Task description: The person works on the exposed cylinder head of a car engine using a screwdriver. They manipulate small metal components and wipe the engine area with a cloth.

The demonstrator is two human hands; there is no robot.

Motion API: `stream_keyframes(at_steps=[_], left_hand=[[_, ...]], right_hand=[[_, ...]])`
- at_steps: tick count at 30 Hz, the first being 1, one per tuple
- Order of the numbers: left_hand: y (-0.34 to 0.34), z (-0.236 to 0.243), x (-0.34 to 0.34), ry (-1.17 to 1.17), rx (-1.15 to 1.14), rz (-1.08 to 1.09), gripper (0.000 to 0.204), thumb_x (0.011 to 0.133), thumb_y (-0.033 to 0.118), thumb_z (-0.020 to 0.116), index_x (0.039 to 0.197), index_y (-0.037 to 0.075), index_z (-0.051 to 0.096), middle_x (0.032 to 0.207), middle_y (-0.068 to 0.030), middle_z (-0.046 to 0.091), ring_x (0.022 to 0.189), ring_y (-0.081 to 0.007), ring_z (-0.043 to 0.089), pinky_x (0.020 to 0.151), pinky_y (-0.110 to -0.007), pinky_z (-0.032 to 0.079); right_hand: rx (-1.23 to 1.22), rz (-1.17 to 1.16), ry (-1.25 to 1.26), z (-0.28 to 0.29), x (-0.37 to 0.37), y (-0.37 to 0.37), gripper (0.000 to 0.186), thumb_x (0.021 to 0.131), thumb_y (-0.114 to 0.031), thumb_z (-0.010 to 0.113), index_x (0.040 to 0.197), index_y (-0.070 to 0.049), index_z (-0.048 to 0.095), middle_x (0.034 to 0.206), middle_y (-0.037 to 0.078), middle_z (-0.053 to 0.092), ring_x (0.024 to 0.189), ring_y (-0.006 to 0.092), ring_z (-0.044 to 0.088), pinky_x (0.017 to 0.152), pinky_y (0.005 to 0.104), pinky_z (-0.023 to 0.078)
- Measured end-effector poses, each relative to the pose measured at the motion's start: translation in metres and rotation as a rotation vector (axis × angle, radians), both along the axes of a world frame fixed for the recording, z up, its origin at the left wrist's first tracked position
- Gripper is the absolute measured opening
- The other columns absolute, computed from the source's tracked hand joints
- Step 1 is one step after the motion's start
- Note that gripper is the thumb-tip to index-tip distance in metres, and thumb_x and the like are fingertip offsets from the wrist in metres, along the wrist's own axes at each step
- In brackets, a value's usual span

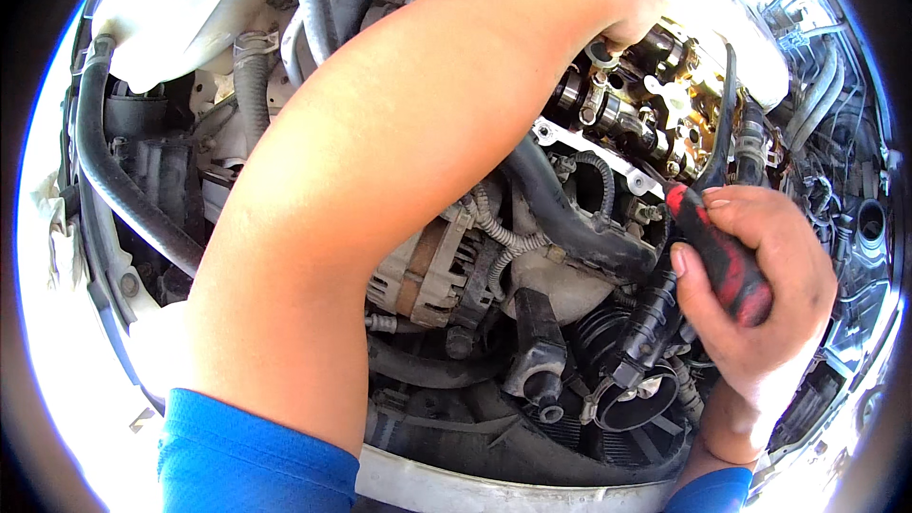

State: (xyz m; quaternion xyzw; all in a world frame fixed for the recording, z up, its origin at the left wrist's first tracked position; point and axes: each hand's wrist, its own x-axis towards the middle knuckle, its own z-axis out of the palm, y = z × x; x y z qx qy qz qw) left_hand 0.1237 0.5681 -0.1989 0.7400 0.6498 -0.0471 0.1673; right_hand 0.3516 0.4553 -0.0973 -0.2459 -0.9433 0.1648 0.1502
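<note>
My right hand [774, 271] is closed around the red and black handle of a screwdriver [722, 256]. Its tip end points up and left, at the near edge of the open cylinder head [622, 166]. There the tip is too dark to make out. Across the engine stretches my left arm, and my left hand [617, 0] is at the far side of the head, beside the exposed camshafts [622, 119]. Most of its fingers are hidden or lost in glare, so what it touches cannot be told.
A thick black hose [570, 218] runs below the head, near the alternator [423, 271]. Nearer to me are an open round duct [641, 408] and the radiator fan shroud [475, 437]. A whitish reservoir [180, 14] sits far left. Wiring and pipes [822, 85] line the right side.
</note>
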Motion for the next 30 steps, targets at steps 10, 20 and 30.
stream_keyframes(at_steps=[10, 20, 30], left_hand=[[-0.014, 0.008, 0.003, 0.037, -0.064, 0.032, 0.036, 0.074, 0.01, 0.076, 0.111, 0.009, 0.077, 0.118, -0.0168, 0.071, 0.104, -0.0304, 0.07, 0.085, -0.045, 0.055], [-0.002, -0.014, 0.001, 0.047, -0.022, 0.029, 0.033, 0.071, 0.015, 0.079, 0.102, 0.005, 0.077, 0.104, -0.0127, 0.074, 0.09, -0.0298, 0.071, 0.072, -0.046, 0.056], [0.0, -0.004, 0.005, 0.033, -0.035, 0.022, 0.027, 0.076, 0.011, 0.071, 0.102, 0.005, 0.077, 0.105, -0.0134, 0.074, 0.091, -0.0314, 0.071, 0.07, -0.048, 0.056]], right_hand=[[0.05, 0.039, -0.176, 0.005, -0.002, -0.027, 0.039, 0.064, -0.004, 0.083, 0.097, -0.002, 0.063, 0.106, 0.016, 0.065, 0.093, 0.0368, 0.065, 0.083, 0.0444, 0.053], [0.155, 0.07, -0.24, -0.003, -0.004, -0.023, 0.04, 0.064, -0.004, 0.083, 0.1, -0.001, 0.065, 0.1, 0.015, 0.066, 0.09, 0.0324, 0.066, 0.091, 0.0494, 0.053], [0.123, 0.089, -0.176, -0.005, -0.004, -0.013, 0.037, 0.063, -0.004, 0.083, 0.096, -0.002, 0.065, 0.094, 0.013, 0.065, 0.081, 0.0339, 0.064, 0.074, 0.0433, 0.054]])
